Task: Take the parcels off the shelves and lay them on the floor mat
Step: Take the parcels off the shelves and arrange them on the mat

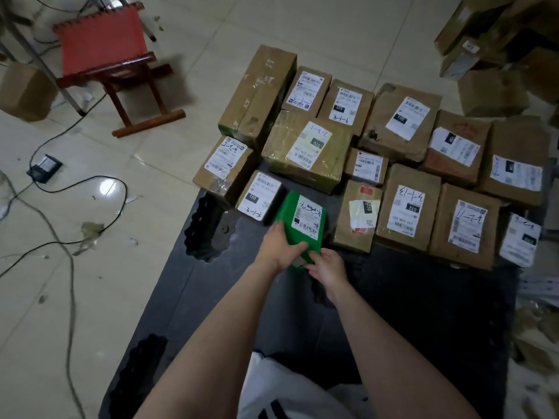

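Head view: the green plastic-wrapped parcel (302,225) lies straight ahead of both hands, over the left half of the black foam floor mat (438,313), at the near edge of the rows already laid there. Its long axis runs away from the person toward the mat's far end, leaning slightly right. The left grip (282,246) is clamped on the near left edge, thumb on top, and reaches further along the parcel. The right grip (328,269) pinches only the near right corner.

The parcel is flat and glossy, with a white shipping label (308,220) bearing handwritten digits, face up. Whether its underside touches the mat I cannot tell. It points into the gap between a small brown cardboard box (258,196) and a taller stickered cardboard box (357,216). Setting it down probably means sliding it forward along that axis.
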